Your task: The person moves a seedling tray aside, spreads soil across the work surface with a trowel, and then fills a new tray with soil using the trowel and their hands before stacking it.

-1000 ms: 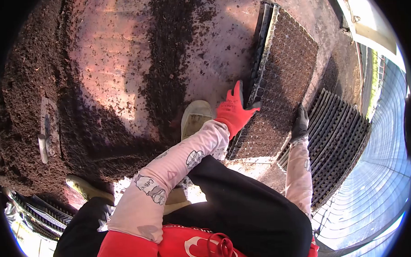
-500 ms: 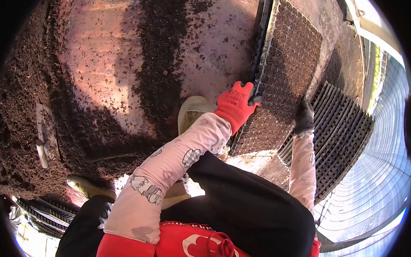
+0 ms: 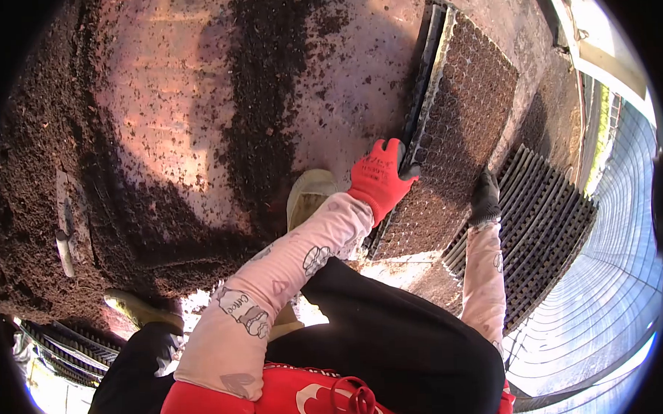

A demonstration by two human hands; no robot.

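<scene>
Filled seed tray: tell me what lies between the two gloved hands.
In the head view, only the filled seed tray spans the stretch between the left hand and right hand; each grips one side edge.

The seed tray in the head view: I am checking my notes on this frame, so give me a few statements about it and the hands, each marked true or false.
1. The left hand wears a red glove and grips the near long edge of the soil-filled seed tray. True.
2. The right hand is bare. False: it wears a dark glove and holds the tray's other long edge.
3. The tray's cells are empty. False: they look filled with dark soil.
4. A stack of empty black trays lies to the right of the held tray. True.
5. Loose soil is scattered on the floor to the left of the tray. True.
</scene>
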